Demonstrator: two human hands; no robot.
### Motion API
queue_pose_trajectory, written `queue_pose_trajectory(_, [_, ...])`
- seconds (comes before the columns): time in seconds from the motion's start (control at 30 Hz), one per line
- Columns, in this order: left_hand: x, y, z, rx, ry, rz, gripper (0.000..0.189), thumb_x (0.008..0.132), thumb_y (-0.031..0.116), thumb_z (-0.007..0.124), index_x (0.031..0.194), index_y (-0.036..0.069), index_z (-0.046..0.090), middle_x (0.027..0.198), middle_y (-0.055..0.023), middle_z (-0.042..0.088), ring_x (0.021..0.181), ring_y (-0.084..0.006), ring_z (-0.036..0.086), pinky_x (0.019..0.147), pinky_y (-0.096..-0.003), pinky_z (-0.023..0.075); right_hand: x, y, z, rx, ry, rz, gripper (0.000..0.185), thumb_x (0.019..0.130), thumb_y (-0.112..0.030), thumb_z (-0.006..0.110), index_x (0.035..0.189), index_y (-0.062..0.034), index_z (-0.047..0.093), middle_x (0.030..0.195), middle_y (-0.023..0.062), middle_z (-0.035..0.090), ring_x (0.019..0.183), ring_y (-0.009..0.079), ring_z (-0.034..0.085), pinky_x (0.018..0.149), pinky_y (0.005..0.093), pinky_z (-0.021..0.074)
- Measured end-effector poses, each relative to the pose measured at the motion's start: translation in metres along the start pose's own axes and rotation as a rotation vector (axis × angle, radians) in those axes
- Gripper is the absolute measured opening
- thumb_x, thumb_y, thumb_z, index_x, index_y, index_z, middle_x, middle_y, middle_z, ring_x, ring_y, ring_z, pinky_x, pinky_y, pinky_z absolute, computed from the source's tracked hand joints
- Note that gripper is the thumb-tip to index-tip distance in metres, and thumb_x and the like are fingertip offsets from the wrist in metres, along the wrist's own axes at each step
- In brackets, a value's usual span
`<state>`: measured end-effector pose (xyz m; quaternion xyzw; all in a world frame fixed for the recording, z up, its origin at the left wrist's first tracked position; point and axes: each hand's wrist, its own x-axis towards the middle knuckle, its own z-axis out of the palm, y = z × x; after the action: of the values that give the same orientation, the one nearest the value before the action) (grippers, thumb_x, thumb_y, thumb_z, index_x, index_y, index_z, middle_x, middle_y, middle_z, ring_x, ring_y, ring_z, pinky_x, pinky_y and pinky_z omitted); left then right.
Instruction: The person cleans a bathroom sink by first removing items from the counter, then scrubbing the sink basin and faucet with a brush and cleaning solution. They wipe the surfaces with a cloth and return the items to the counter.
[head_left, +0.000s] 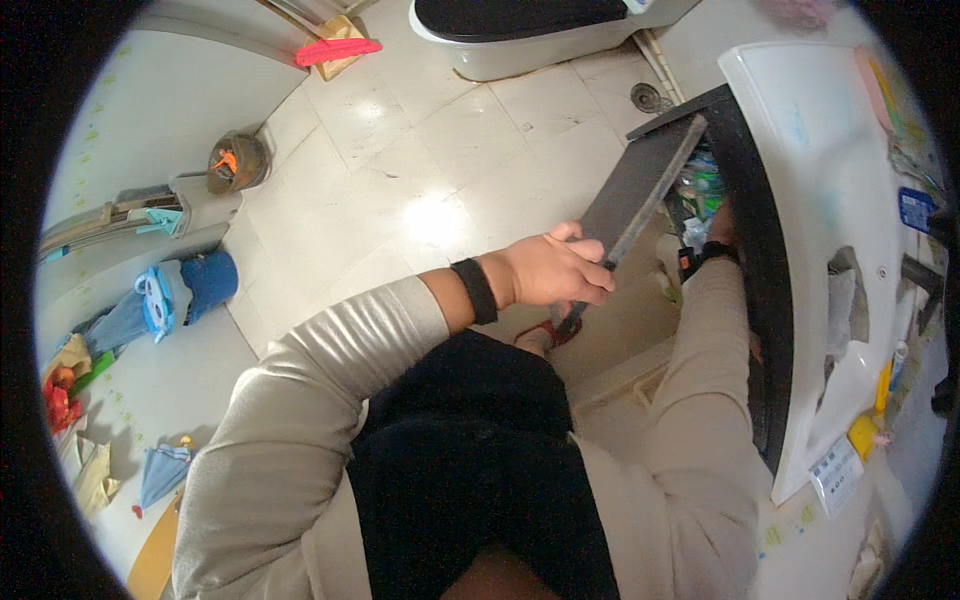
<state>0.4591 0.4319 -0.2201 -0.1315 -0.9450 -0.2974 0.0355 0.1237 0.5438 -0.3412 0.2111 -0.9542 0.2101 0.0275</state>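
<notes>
My left hand (559, 270) grips the edge of a dark cabinet door panel (626, 176), which stands swung out from the black vanity cabinet (757, 247) under a white washbasin (802, 150). My right hand (724, 225) reaches inside the cabinet, largely hidden by its frame. Near that hand are green and clear plastic packages or bottles (701, 184), too crowded to tell apart. A dark band sits on each wrist. Whether my right fingers hold anything cannot be seen.
A toilet (510, 56) stands at the back. A red-headed broom (337, 50), a brown bin (238, 161) and a blue bucket (210, 283) are at the left. A yellow toothbrush-like item (885, 386) and a blue box (916, 208) lie on the basin side.
</notes>
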Motion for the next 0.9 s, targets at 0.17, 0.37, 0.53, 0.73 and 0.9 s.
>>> queue_pose_trajectory(0.17, [0.000,0.000,0.004,0.039,0.045,0.006,0.037,0.064,0.030,0.070,0.101,0.029,0.066,0.113,0.0184,0.053,0.092,-0.0100,0.044,0.089,-0.0377,0.0276,0.016,0.013,0.025,0.003,0.004,-0.095,0.043,0.089,-0.031,0.055,0.121,-0.0021,0.057,0.129,0.0189,0.053,0.115,0.0339,0.053,0.096,0.0438,0.0407])
queue_pose_trajectory(0.37, [0.008,0.001,0.004,-0.029,0.011,-0.014,0.037,0.063,0.030,0.072,0.100,0.028,0.066,0.115,0.0174,0.054,0.092,-0.0109,0.046,0.091,-0.0406,0.0278,-0.001,0.034,0.021,0.072,0.069,-0.144,0.045,0.086,-0.030,0.061,0.122,-0.0027,0.058,0.129,0.0183,0.055,0.116,0.0335,0.053,0.097,0.0402,0.0401])
queue_pose_trajectory(0.53, [0.020,0.011,0.016,-0.050,-0.008,-0.063,0.038,0.062,0.027,0.075,0.099,0.025,0.064,0.113,0.0138,0.054,0.096,-0.0113,0.050,0.092,-0.0423,0.0294,-0.092,0.047,-0.026,0.427,-0.238,0.149,0.031,0.083,-0.014,0.064,0.110,-0.0006,0.062,0.106,0.0177,0.065,0.097,0.0276,0.062,0.084,0.0364,0.0480])
queue_pose_trajectory(0.73, [0.096,0.030,0.056,-0.417,0.411,-0.745,0.089,0.068,0.041,0.082,0.123,-0.005,0.028,0.112,-0.0224,0.048,0.100,-0.0309,0.057,0.076,-0.0390,0.0555,-0.186,0.080,-0.123,0.604,-0.424,0.518,0.027,0.090,-0.015,0.058,0.114,-0.0023,0.059,0.096,0.0079,0.063,0.086,0.0168,0.060,0.077,0.0308,0.0483])
queue_pose_trajectory(0.9, [0.140,0.016,0.059,-1.232,-0.237,-1.067,0.077,0.087,0.054,0.056,0.114,-0.014,0.033,0.102,-0.0246,0.054,0.095,-0.0302,0.061,0.080,-0.0414,0.0565,-0.195,0.118,-0.152,1.100,-0.213,0.743,0.018,0.092,-0.022,0.053,0.092,-0.0041,0.059,0.084,0.0051,0.060,0.068,0.0145,0.055,0.059,0.0274,0.0450])
